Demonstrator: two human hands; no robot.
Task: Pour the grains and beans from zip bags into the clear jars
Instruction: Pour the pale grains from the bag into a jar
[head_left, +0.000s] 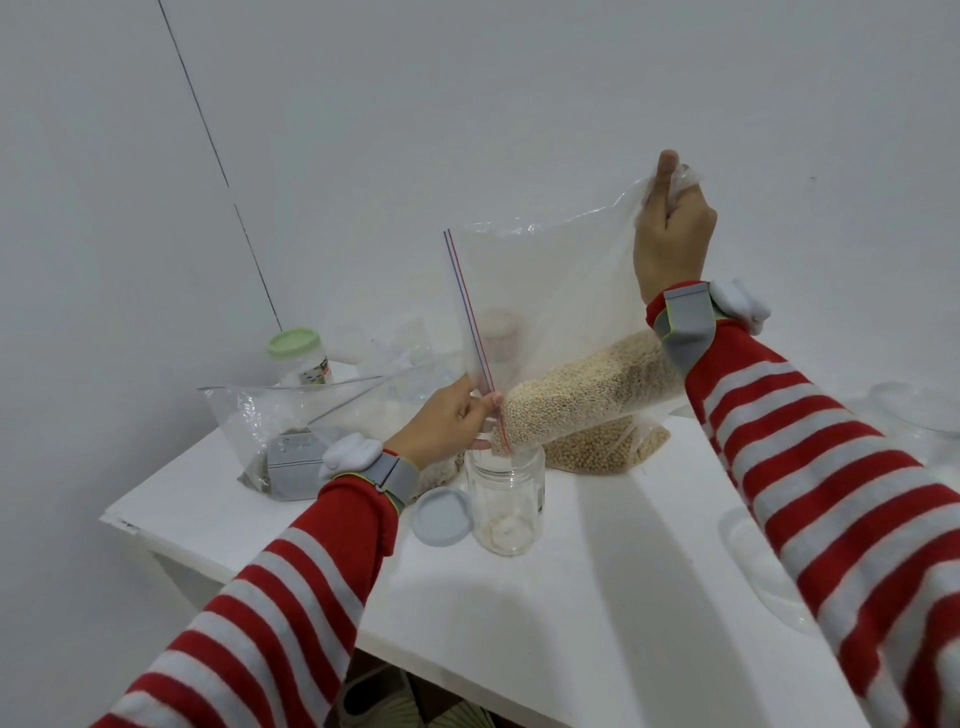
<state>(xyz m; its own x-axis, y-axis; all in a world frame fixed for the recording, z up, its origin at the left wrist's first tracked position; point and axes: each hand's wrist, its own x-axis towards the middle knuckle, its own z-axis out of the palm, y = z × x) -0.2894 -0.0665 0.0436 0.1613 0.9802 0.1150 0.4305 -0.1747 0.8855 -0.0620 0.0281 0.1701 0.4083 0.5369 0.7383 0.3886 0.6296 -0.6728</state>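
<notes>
A white table (571, 597) is seen close to a plain white wall (467, 104), and a thin dark line (208, 130) runs down the wall toward the table's far corner. A zip bag (545, 291) of pale grains (587, 389) is held tilted in the air above the table. Its raised corner is gripped in the closed fingers of the right hand (672, 234), well above the surface. Its lower corner, by the red and blue zip strip, is pinched between thumb and fingers of the left hand (452, 421), just over the mouth of a clear jar (506, 499). The jar stands upright on the table, and a few grains are seen on its bottom. A pale blue lid (441, 517) is laid flat just beside the jar, on its left. Behind the jar, a second bag (608, 454) of yellowish beans lies on the table. At the far left a bag with dark contents (275, 441) is placed, and behind it a jar with a green lid (293, 353). Through the held plastic one more jar is perhaps visible, but it is too blurred to be sure.
</notes>
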